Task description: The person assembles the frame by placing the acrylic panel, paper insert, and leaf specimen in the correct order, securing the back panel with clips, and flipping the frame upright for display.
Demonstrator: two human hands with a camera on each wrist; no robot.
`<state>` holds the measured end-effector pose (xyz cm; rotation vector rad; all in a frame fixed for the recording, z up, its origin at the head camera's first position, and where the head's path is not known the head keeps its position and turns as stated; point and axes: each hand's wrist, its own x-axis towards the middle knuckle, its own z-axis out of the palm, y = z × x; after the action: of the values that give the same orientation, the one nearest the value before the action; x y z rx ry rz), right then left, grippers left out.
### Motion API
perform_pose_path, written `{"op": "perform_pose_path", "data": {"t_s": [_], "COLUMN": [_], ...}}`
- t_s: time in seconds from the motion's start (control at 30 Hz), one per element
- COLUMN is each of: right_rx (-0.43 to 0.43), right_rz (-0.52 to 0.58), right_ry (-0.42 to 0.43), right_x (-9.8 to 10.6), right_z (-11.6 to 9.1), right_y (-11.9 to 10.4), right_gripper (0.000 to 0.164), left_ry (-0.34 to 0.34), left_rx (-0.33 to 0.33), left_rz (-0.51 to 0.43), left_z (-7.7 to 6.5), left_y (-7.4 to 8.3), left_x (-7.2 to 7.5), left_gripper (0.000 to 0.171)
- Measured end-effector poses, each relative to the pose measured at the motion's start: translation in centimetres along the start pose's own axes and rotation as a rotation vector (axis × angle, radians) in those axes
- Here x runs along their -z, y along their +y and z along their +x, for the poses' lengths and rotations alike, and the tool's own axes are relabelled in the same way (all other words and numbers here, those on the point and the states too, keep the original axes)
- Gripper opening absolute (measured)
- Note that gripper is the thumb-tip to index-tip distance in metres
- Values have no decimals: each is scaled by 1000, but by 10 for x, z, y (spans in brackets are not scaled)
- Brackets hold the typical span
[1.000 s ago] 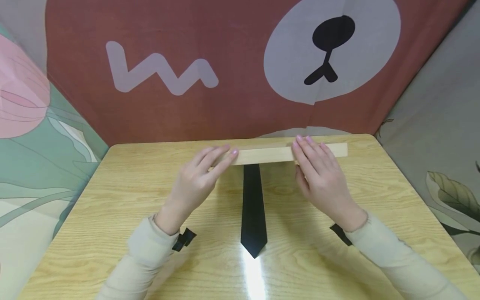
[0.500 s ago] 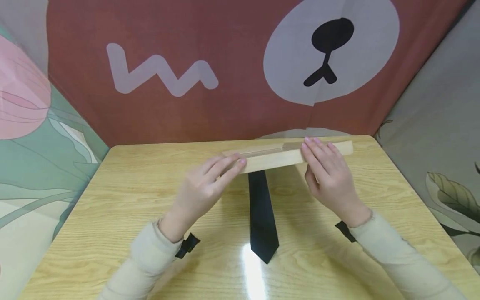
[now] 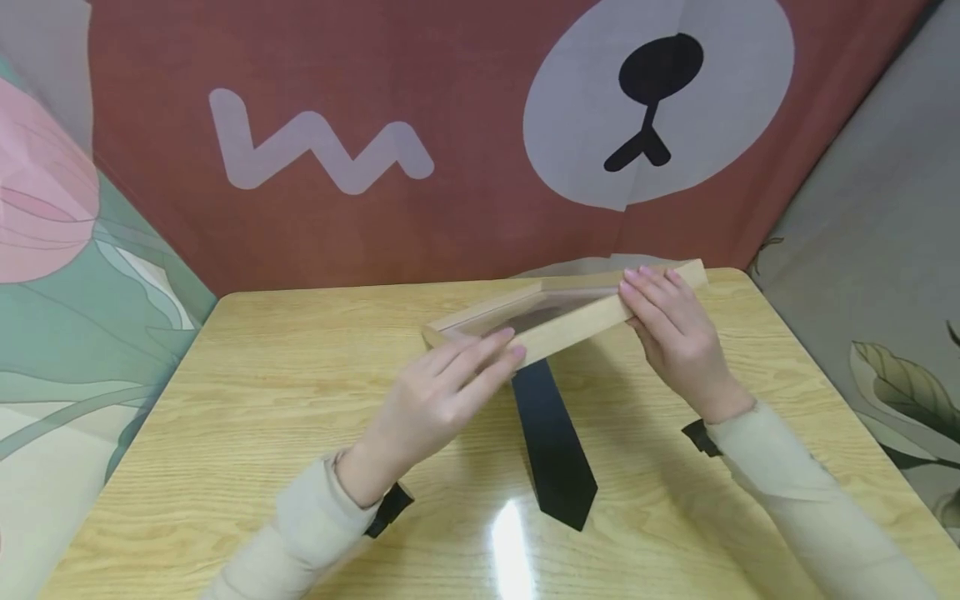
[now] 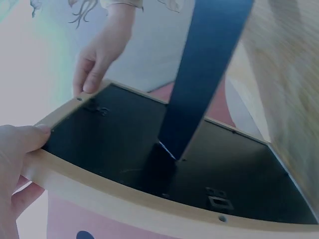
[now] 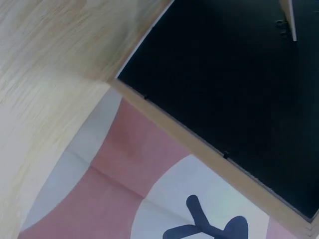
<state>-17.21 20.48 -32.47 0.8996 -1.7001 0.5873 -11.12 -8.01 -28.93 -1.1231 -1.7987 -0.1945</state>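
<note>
A picture frame [image 3: 576, 332] with a pale wood border stands turned at an angle near the back of the table. Its black backing [image 4: 109, 134] faces the person, and a long black easel leg [image 3: 555, 450] slants from it down towards the tabletop. My left hand [image 3: 438, 400] grips the left part of the top edge, thumb [image 4: 37, 137] on the back side. Farther right along that edge, my right hand [image 3: 678, 346] holds on with its fingers over the top. Metal hangers [image 4: 219, 199] show on the backing in the left wrist view. The right wrist view does not show the right hand.
The wood-grain table [image 3: 300, 392] ends at a red-brown cloth [image 3: 465, 225] printed with a cartoon face. Patterned cloths hang at the left and right sides. Black straps [image 3: 390, 508] are on both wrists.
The picture frame has turned, its left end of the top edge coming nearer and its leg's foot swinging right. My left hand moved right and nearer; my right hand shifted slightly right.
</note>
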Motion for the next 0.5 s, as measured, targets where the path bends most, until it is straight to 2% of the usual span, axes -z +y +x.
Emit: {"op": "perform_pose_path", "data": {"t_s": [0.13, 0.3, 0.5], "right_rx": [-23, -33, 26], "right_rz": [-19, -66, -77], "right_ry": [-51, -113, -169], "right_x": [1, 1, -5], "right_z": [1, 4, 10], "right_y": [-4, -20, -41], "right_gripper": [34, 37, 35], "left_ry": [-16, -16, -9], "left_rx": [51, 128, 162], "left_rz": [-49, -111, -81], "left_z": [-7, -21, -33], "left_y": [1, -3, -8], "left_x": [0, -3, -7], "left_gripper": [25, 29, 30]}}
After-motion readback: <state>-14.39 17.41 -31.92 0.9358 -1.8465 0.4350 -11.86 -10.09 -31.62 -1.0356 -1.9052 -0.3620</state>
